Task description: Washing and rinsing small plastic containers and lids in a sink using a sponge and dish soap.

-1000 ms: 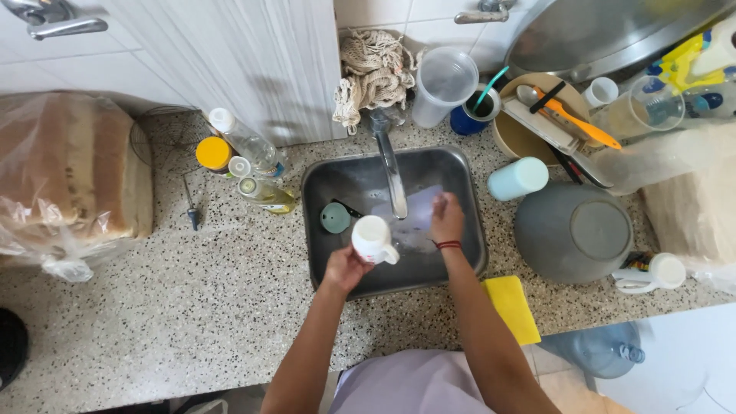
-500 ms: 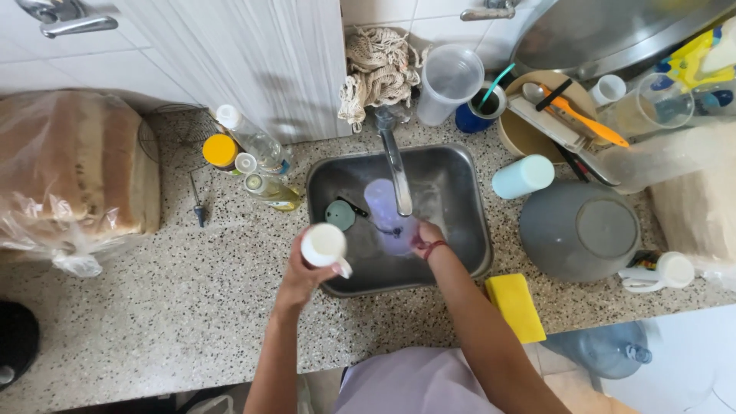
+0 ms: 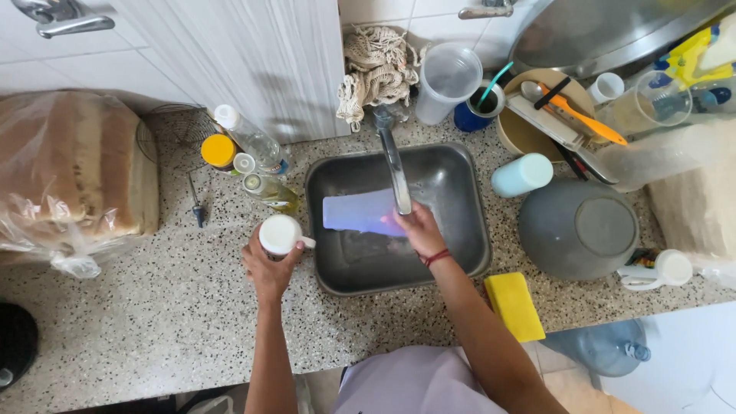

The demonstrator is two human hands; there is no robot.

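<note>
Leftward over the speckled surface [image 3: 153, 322] has gone the left hand [image 3: 268, 268], clamped on a white mug [image 3: 280, 234]; right hand [image 3: 418, 228] grips a pale purple board [image 3: 360, 211] in the sink [image 3: 460, 192], frame centre.

A clear plastic bag of sliced bread [image 3: 73, 176] lies on the worktop [image 3: 153, 322] well left of the left grip [image 3: 270, 264]. Just above that grip stand a yellow-capped jar [image 3: 218, 149], a clear bottle with a blue-edged label [image 3: 257, 144] and a small oil bottle [image 3: 268, 192]. Far right of the right grip [image 3: 418, 230], a yellow packet [image 3: 690, 54] sits at the corner.
</note>
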